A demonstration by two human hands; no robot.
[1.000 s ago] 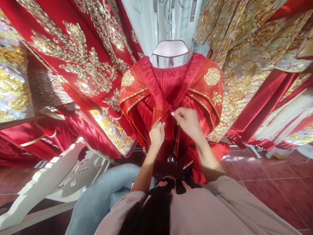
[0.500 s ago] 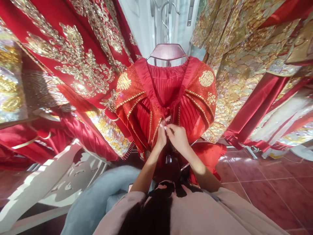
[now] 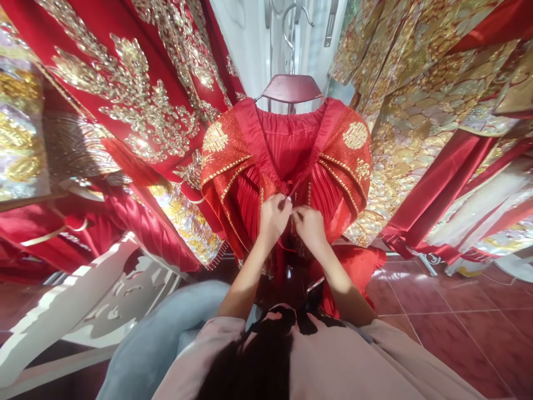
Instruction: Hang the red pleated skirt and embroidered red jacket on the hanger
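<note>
A red garment point(image 3: 250, 139) with gold emblems and gold beaded edging hangs on a dark red hanger point(image 3: 291, 89) in front of me. At the bottom of its V-shaped neckline is a thin red drawstring point(image 3: 296, 189). My left hand point(image 3: 275, 219) pinches the string just below the neckline, its fingers closed. Close beside it, on the right, my right hand point(image 3: 310, 228) is also closed in a pinch on the string. A loose end of the string dangles below the left hand. The fingertips hide most of the string between the hands.
Red cloth with gold sequins point(image 3: 137, 100) hangs at the left, gold patterned cloth point(image 3: 416, 139) at the right. A white carved chair point(image 3: 83, 294) stands at lower left. Behind the hanger is a metal hook point(image 3: 287, 33). Red tiles point(image 3: 458, 328) cover the floor.
My hands, close together half a second ago, have moved slightly apart, and the left one is now higher, nearer the neckline. The view has shifted a little.
</note>
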